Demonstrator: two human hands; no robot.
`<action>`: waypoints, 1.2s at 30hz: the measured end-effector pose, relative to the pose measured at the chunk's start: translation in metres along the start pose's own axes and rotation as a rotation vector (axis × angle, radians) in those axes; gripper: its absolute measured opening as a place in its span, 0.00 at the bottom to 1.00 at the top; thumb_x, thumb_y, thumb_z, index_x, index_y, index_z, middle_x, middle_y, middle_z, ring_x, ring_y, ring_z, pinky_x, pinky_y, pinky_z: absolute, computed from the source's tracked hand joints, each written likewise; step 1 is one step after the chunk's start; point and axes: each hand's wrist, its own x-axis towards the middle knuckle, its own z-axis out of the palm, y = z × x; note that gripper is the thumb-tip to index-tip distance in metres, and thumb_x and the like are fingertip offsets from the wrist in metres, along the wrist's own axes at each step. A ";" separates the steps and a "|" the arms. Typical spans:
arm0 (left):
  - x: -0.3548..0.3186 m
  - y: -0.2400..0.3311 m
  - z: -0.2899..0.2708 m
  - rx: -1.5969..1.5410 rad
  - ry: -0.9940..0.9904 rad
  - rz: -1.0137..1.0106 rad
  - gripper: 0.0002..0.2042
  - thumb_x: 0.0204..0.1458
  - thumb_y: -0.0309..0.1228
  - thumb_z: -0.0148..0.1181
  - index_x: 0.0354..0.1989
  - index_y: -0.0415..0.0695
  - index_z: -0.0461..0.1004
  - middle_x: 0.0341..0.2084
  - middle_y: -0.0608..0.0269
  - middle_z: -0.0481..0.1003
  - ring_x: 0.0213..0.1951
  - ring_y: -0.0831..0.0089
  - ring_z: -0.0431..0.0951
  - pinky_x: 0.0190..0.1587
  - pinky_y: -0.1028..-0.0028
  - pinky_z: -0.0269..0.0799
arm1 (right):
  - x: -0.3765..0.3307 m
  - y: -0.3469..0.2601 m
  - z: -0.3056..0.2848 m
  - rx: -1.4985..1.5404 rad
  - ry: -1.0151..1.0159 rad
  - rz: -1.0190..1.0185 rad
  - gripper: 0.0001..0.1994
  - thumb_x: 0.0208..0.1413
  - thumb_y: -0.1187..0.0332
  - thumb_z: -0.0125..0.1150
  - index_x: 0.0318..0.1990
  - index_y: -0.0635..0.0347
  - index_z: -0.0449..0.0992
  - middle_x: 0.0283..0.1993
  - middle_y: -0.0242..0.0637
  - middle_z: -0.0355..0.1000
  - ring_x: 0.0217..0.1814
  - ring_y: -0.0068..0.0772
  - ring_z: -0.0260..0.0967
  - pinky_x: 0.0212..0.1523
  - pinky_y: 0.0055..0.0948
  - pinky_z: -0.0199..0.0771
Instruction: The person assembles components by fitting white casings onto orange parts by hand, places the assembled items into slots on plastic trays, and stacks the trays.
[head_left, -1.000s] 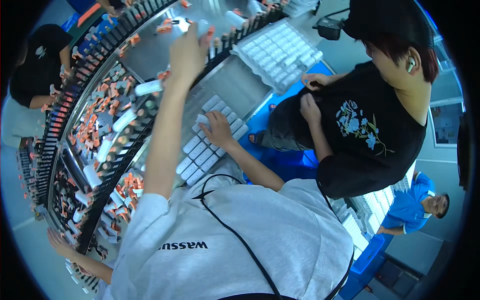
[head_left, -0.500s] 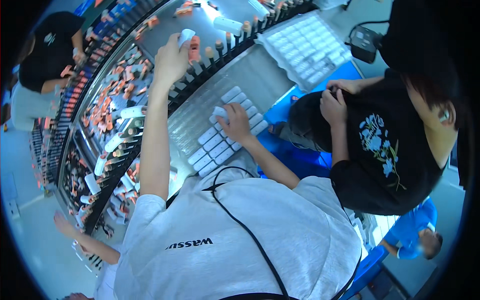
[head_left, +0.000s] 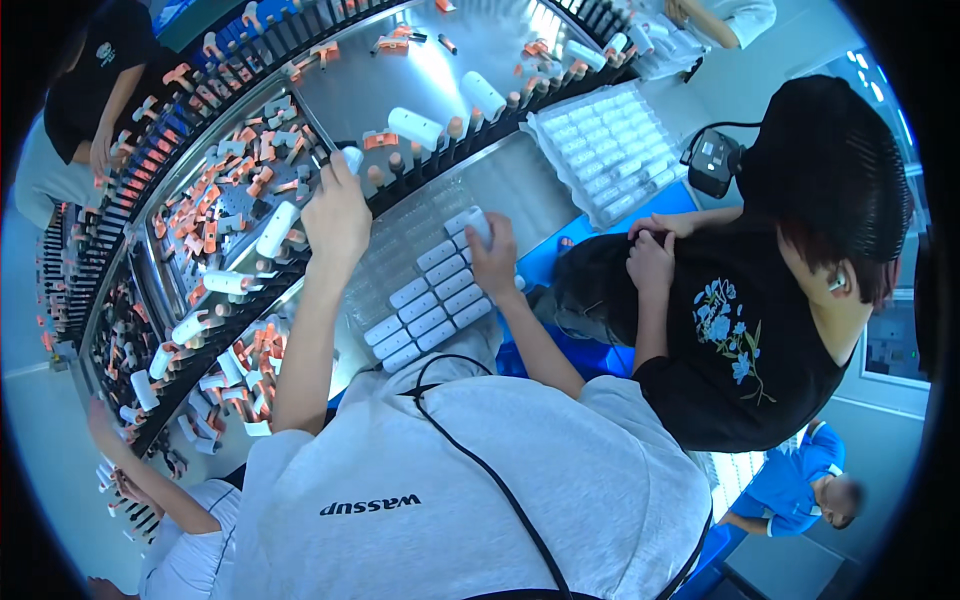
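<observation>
White cylindrical piece [head_left: 351, 158] pinched in the left hand [head_left: 336, 215] over the row of black pegs [head_left: 420, 160] edging the curved conveyor; a second white piece [head_left: 481, 226] gripped in the right hand [head_left: 495, 262] above the clear tray [head_left: 425, 300] of matching pieces. Likely risks: misseating on a peg and toppling among the orange-and-white parts [head_left: 215, 215], or knocking seated pieces [head_left: 414, 128]. Black-shirted person [head_left: 740, 320] just beside the surface [head_left: 520, 180].
</observation>
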 end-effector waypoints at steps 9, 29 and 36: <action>-0.039 -0.055 -0.017 0.184 0.089 -0.046 0.23 0.63 0.33 0.56 0.61 0.31 0.63 0.35 0.50 0.76 0.24 0.57 0.84 0.24 0.64 0.81 | 0.209 -0.086 -0.058 -0.004 0.165 -0.449 0.18 0.61 0.66 0.66 0.56 0.65 0.77 0.51 0.48 0.79 0.55 0.45 0.76 0.58 0.39 0.72; -0.152 -0.158 -0.055 0.042 0.193 -0.363 0.40 0.59 0.45 0.60 0.72 0.29 0.53 0.65 0.33 0.61 0.62 0.38 0.66 0.60 0.44 0.66 | 0.119 -0.134 0.032 -0.376 -0.377 -0.634 0.40 0.62 0.57 0.63 0.75 0.69 0.52 0.71 0.59 0.58 0.72 0.64 0.58 0.68 0.53 0.62; -0.188 -0.116 -0.078 -0.505 0.366 -0.308 0.20 0.54 0.24 0.62 0.57 0.38 0.72 0.43 0.52 0.76 0.41 0.55 0.75 0.44 0.59 0.71 | 0.074 -0.100 0.015 0.136 -0.101 -0.262 0.17 0.58 0.70 0.66 0.53 0.66 0.75 0.54 0.49 0.73 0.51 0.52 0.74 0.56 0.47 0.73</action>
